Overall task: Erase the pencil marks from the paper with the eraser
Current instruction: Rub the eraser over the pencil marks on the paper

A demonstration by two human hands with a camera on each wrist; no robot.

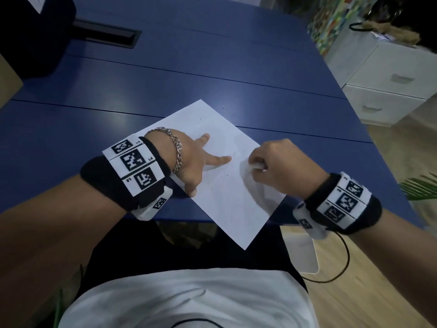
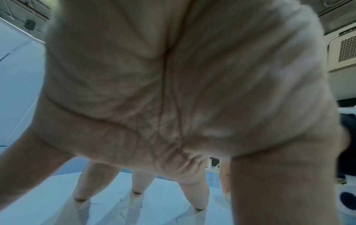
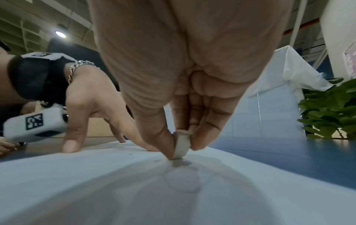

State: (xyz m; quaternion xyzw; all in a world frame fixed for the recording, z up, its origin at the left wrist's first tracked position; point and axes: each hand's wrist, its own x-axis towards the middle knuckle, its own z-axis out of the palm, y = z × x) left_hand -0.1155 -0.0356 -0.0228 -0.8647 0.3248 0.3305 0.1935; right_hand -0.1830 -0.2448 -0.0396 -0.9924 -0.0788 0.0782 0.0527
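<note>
A white sheet of paper [image 1: 224,200] lies skewed on the blue table [image 1: 165,91], one corner hanging past the near edge. Faint pencil marks and eraser crumbs [image 1: 233,154] show near its middle. My left hand [image 1: 198,159] presses the sheet flat with straight, spread fingers [image 2: 138,187]. My right hand [image 1: 276,166] pinches a small white eraser [image 3: 182,144] between thumb and fingers, its lower end touching the paper [image 3: 134,190]. In the head view only a sliver of the eraser [image 1: 257,166] shows under the fingers.
A dark bag [image 1: 33,36] and a black cable slot [image 1: 106,36] sit at the table's far left. White drawers [image 1: 387,86] stand to the right. A green plant [image 3: 331,111] is near the right edge. A black cable [image 1: 340,263] hangs from my right wrist.
</note>
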